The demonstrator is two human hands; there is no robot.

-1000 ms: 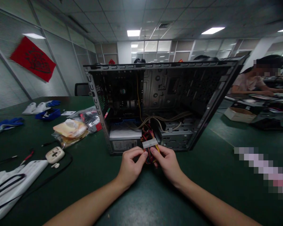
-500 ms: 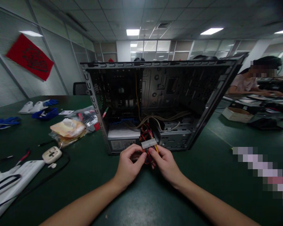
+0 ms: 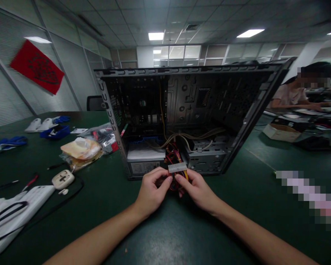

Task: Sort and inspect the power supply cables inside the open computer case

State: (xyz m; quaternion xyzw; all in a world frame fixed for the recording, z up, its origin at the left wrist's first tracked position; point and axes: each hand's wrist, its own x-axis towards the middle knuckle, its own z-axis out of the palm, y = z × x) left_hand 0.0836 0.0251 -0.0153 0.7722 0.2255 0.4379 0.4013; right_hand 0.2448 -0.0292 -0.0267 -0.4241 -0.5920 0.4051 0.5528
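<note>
A black computer case (image 3: 154, 70) stands upright on the dark green table with its side open toward me. In front of its lower edge, my left hand (image 3: 154, 186) and my right hand (image 3: 195, 187) meet, thumbs nearly touching. Both are closed on a bundle of red, yellow and black power cables (image 3: 177, 180), just below its wide pale multi-pin connector (image 3: 177, 168). The bundle runs back into the case beside the power supply (image 3: 145, 167), on which a white sheet (image 3: 146, 152) lies. My fingertips partly hide the wires.
Left of the case lie plastic bags (image 3: 81, 149), a blue tray (image 3: 55, 132), gloves (image 3: 8, 142), a cream-coloured box (image 3: 63, 179) and a white keyboard-like slab (image 3: 35, 206) with cables. On the right, a person (image 3: 289, 95) sits behind an open carton (image 3: 281, 132).
My view has shifted slightly. Both hands keep their hold on the cable bundle, and the connector has turned a little, its long edge now more level.
</note>
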